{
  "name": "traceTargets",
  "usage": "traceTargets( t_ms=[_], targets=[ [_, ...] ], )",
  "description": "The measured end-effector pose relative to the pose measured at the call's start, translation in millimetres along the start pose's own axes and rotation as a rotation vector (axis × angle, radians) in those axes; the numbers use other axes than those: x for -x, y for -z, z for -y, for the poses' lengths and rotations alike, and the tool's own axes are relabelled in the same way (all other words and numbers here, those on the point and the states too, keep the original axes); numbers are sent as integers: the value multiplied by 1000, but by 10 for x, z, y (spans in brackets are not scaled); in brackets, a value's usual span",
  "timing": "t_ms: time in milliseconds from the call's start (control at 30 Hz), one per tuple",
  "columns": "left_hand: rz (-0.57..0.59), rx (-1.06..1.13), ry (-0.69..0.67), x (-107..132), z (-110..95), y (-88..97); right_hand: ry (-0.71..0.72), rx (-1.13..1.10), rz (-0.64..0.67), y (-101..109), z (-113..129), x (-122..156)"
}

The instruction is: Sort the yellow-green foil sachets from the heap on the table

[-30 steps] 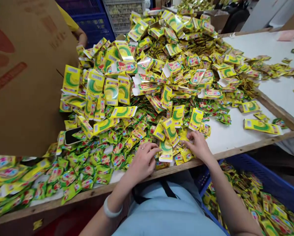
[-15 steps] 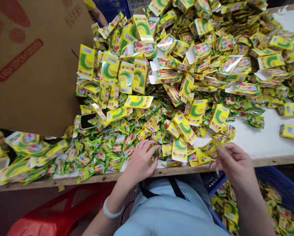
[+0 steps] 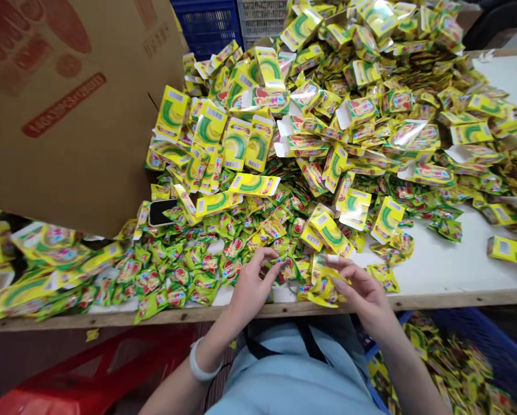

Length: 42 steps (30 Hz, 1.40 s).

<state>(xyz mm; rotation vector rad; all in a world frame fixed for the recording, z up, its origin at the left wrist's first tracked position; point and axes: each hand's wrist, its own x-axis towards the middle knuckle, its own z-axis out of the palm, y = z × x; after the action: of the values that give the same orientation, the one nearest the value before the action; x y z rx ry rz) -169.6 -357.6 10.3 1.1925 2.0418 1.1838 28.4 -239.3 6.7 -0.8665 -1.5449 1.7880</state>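
Observation:
A big heap of yellow-green candy sachets and flat yellow cartons covers the white table. My left hand rests at the near table edge, its fingers pinching a green sachet. Just to its right, my right hand grips a yellow carton stuffed with sachets, held a little above the table edge. A white bangle sits on my left wrist.
A large brown cardboard box stands at the left. A phone lies half buried in the pile. A blue crate of sachets sits below at the right, a red stool below at the left. Blue and white crates stand behind.
My right hand came back from the right with the filled yellow carton and now holds it close to my left hand. My left hand has pinched a sachet. The camera tilted slightly.

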Motion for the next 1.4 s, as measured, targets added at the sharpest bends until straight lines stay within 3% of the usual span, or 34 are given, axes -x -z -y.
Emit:
traceTargets(
  t_ms=[67,167,300,433,500,567,700,800,867,967,1033,1100,1200,1267,1333,1400],
  targets=[
    [-11,195,82,41,-11,-114,0,-47,3,-182,-15,29],
    [-1,343,69,79,-79,-245,-3,-38,-58,-375,-95,33],
    [-7,477,118,97,-119,-348,60,32,-96,-423,-146,30],
    [-66,450,123,137,-93,-441,17,-108,-97,-442,-115,37],
    [-49,363,36,135,-119,-416,-33,-109,-54,-417,-113,44],
    [18,212,-152,68,-194,-320,-34,-49,-92,-322,-115,51],
    [104,-234,-566,-358,-424,-151,54,-75,-435,92,-65,34],
    [307,-550,-792,-817,-544,-323,31,-251,-605,427,-29,1],
    [414,-709,-881,-1088,-588,-545,-30,-335,-586,573,-48,-7],
    [446,-810,-911,-1324,-656,-766,-93,-367,-481,672,-104,13],
    [457,-693,-884,-1320,-699,-735,-90,-363,-441,693,-94,40],
    [491,-419,-759,-1183,-714,-589,-39,-340,-447,689,-9,63],
    [566,143,-371,-808,-667,-358,118,-268,-485,608,226,60],
    [623,441,-111,-530,-608,-297,257,-200,-459,493,387,23],
    [631,589,38,-304,-551,-304,372,-99,-343,351,501,-37],
    [587,621,74,-160,-511,-323,449,54,-148,228,557,-110]
  ],
)
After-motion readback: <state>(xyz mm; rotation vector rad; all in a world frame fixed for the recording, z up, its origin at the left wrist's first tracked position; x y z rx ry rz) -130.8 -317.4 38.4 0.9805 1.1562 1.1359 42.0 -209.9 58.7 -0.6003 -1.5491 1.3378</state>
